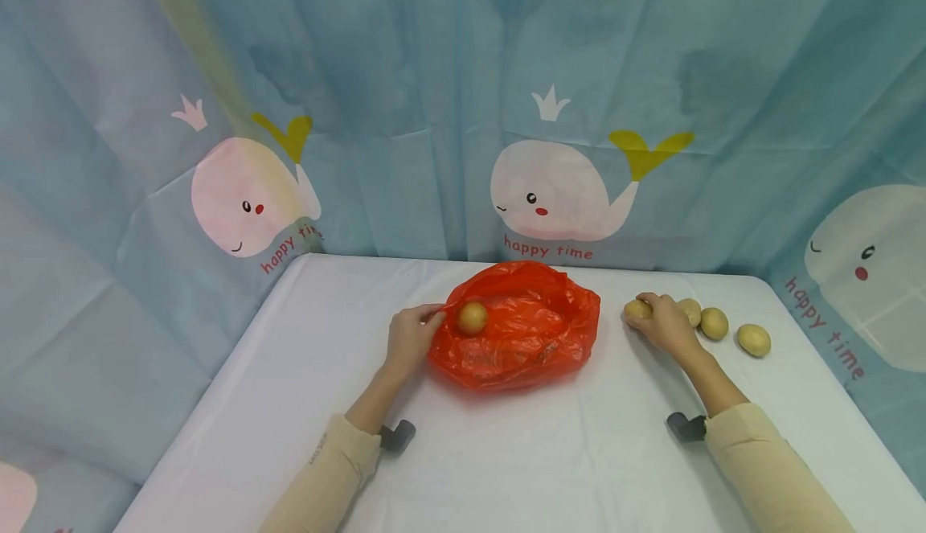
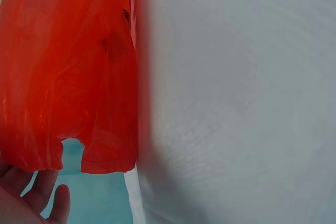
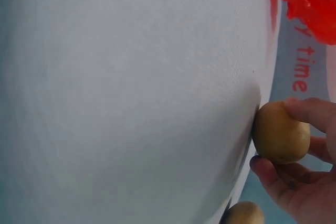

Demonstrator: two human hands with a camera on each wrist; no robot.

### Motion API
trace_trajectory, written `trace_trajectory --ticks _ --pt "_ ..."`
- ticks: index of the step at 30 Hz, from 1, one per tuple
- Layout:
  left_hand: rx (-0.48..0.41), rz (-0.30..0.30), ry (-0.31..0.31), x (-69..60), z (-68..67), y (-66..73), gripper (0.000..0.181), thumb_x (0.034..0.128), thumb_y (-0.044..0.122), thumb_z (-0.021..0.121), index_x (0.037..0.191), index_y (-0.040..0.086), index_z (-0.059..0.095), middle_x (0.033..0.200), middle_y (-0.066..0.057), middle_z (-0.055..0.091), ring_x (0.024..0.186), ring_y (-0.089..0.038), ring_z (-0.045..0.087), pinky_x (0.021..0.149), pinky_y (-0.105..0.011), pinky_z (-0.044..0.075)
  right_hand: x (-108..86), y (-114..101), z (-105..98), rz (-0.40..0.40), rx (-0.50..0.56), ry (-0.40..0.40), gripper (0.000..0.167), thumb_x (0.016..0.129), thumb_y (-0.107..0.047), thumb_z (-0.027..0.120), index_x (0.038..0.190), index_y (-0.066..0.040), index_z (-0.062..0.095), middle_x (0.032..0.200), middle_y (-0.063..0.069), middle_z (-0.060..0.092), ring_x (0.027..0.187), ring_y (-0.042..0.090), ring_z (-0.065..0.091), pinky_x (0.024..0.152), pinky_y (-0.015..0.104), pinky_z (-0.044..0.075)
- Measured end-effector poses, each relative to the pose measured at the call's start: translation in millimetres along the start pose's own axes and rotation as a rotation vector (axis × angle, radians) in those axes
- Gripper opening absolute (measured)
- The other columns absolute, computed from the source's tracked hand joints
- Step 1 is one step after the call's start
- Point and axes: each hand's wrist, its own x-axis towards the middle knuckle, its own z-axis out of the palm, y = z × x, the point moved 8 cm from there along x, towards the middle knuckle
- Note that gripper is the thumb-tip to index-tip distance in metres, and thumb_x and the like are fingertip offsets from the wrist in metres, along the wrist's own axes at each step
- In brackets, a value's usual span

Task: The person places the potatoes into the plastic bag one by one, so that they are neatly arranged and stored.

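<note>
One red bag (image 1: 499, 356), mouth open, near table's far edge (image 1: 376, 259), at 12 o'clock. Inner potato (image 1: 473, 318): one, 9 o'clock inside. Left hand (image 1: 411, 336) pinches rim, 9 o'clock. Right hand (image 1: 661, 320) grasps one held potato (image 3: 281, 135), bag's 3 o'clock; three loose potatoes (image 1: 754, 340) beyond. Open tabletop (image 1: 535, 461) toward 6.

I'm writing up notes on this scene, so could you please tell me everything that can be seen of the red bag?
The red bag looks like thin, glossy, slightly see-through plastic, crinkled all over, with faint dark marks on its near side. It rests on the white table, slumped and wide, its mouth open upward. The left wrist view shows a notch in its edge. The left hand holds its left rim, and one potato lies in the mouth close by.
</note>
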Motion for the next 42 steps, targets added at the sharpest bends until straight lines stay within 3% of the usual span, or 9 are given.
trace_trajectory --ticks 18,42 --pt "0.014 -0.003 -0.019 1.8 -0.9 1.1 0.024 0.0938 0.017 0.064 0.114 0.006 0.072 0.107 -0.011 0.074 0.1 -0.026 0.066 0.09 -0.04 0.058 1.3 -5.8 -2.1 -0.021 0.017 0.01 0.054 0.091 -0.022 0.065 0.13 0.011 0.049 0.119 0.035 0.056 0.102 0.041 0.053 0.088 0.057 0.047" --pt "-0.022 -0.028 -0.024 -0.5 1.5 -2.5 0.025 0.094 0.019 0.065 0.115 0.008 0.072 0.107 -0.009 0.074 0.1 -0.025 0.066 0.089 -0.039 0.058 1.1 -2.5 -2.9 0.011 0.01 -0.013 0.055 0.092 -0.024 0.066 0.132 0.01 0.049 0.124 0.035 0.055 0.105 0.042 0.051 0.093 0.058 0.046"
